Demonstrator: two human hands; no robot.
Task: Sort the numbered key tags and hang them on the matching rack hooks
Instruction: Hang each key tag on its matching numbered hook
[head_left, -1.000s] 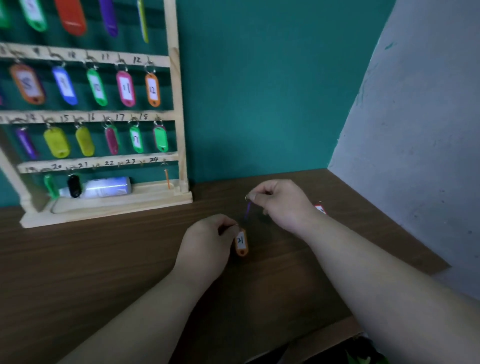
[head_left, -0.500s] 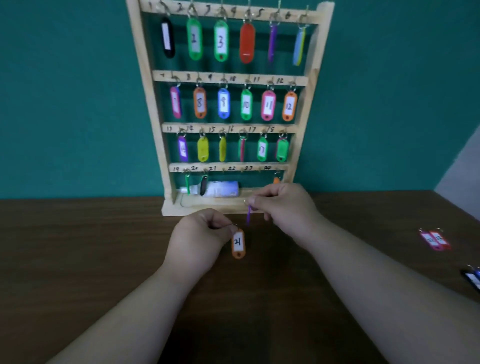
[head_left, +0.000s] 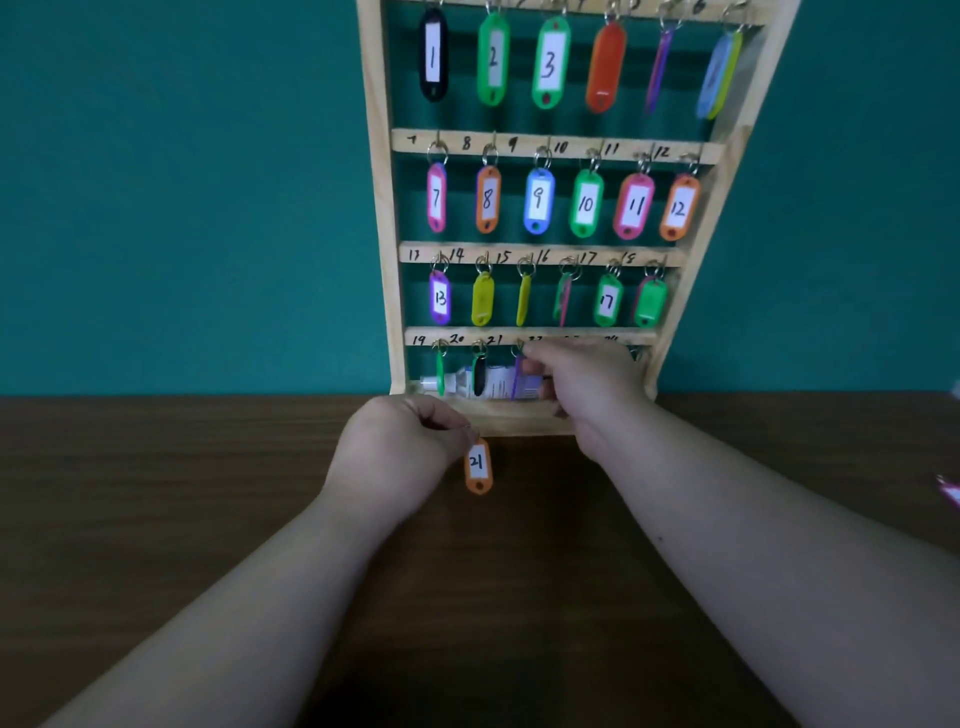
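Teal wall (head_left: 182, 208) behind, dark wooden table (head_left: 156, 519) below, with the rack (head_left: 376, 208) standing at the table's far edge in the upper centre of the frame. Its upper three rails are full. On the bottom rail (head_left: 431, 336), only a green tag (head_left: 440, 371) and a black tag (head_left: 479, 374) hang at the left.

The right hand (head_left: 582, 384), which half a second ago was low over the table in front of the rack, has risen to the bottom rail. Its fingertips are curled and pinch the top of the purple tag (head_left: 517, 376), whose ring sits at the third hook, just right of the label 21. Whether the ring is over that hook cannot be told, and the tag is edge-on, so its number is unreadable.

The left hand (head_left: 395, 452) stays where it was, at centre frame just above the table. Its fingers are curled and pinch the ring of tag 21 (head_left: 478, 466), which dangles free with its number facing the camera.

The move marks the shift from sorting to hanging. Tag 21 probably follows, and more tags (head_left: 953, 491) wait at the right edge.
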